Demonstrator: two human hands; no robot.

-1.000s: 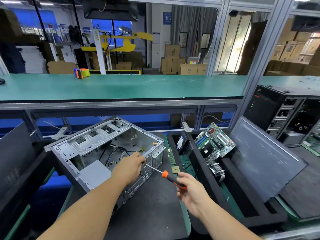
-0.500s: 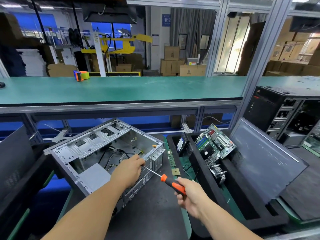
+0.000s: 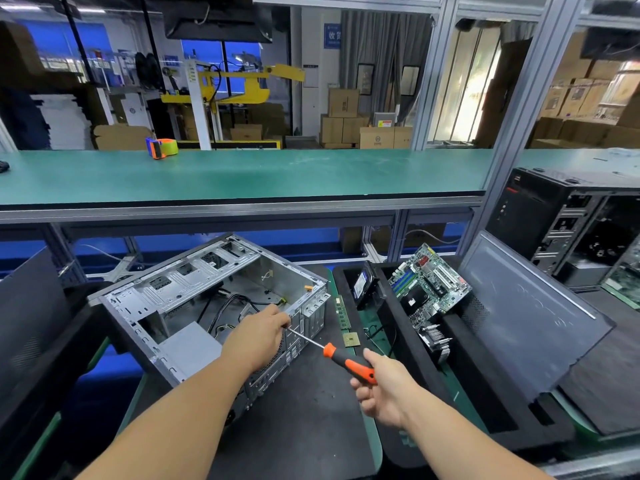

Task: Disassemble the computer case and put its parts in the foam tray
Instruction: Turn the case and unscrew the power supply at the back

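The open grey computer case (image 3: pixel 214 299) at lower left is bare sheet metal, dull and perforated. The orange-and-black screwdriver (image 3: pixel 341 359) at centre has a glossy plastic handle and a thin bright steel shaft. The black foam tray (image 3: pixel 460 382) at lower right looks matt and soft. The green bench top (image 3: pixel 242 174) across the middle is smooth and scuffed.

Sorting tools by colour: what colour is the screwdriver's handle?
Orange and black screwdriver handle, seen in the head view.

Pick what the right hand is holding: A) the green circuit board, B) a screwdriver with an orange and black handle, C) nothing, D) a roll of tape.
B: the right hand grips the orange and black handle of the screwdriver, whose shaft runs up to the left hand at the rear of the case.
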